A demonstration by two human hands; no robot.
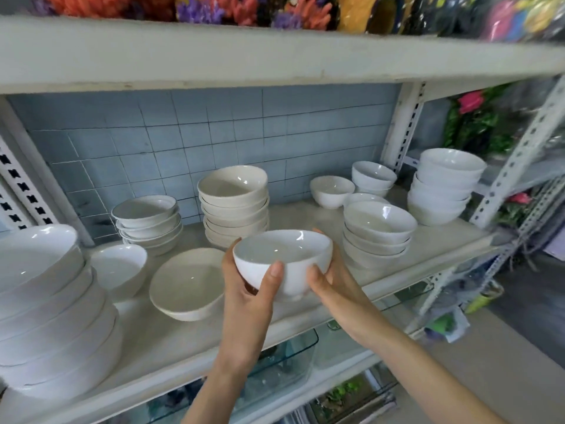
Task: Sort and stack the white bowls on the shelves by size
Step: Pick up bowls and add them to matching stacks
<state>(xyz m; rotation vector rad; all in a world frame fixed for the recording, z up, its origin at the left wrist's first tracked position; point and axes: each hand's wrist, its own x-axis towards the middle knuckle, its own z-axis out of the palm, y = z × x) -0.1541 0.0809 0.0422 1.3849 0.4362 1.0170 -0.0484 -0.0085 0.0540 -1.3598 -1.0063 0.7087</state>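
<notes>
Both hands hold one white bowl in the air above the front of the shelf. My left hand grips its left side, thumb on the near wall. My right hand grips its right side. On the shelf stand several stacks of white bowls: a big stack at the far left, a low stack at the back, a cream stack behind the held bowl, a stack to its right, and a tall stack at the far right. Single bowls sit at the left front.
More small bowls stand at the back right against the blue tiled wall. A shelf board runs overhead with colourful goods on it. Glass containers sit on the shelf below. A metal rack post stands at the right.
</notes>
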